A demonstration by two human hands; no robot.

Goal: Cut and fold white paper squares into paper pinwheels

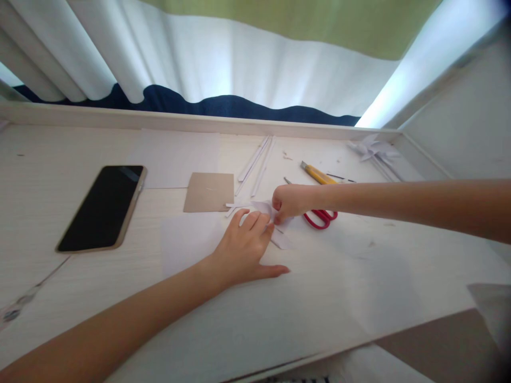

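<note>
A folded white paper piece (261, 208) lies near the middle of the pale table (319, 298). My left hand (247, 247) rests flat on it, fingers stretched forward and thumb spread to the right. My right hand (289, 202) reaches in from the right and pinches the paper's upper right part with curled fingers. Just behind my right hand lie red-handled scissors (321, 218), partly hidden by it.
A black phone (102, 206) lies at the left. A brown card square (209, 191) sits behind the hands, with white paper strips (255, 162) beyond it. A yellow utility knife (317, 173) and a finished paper pinwheel (373, 150) are at the back right. White curtains hang behind the table.
</note>
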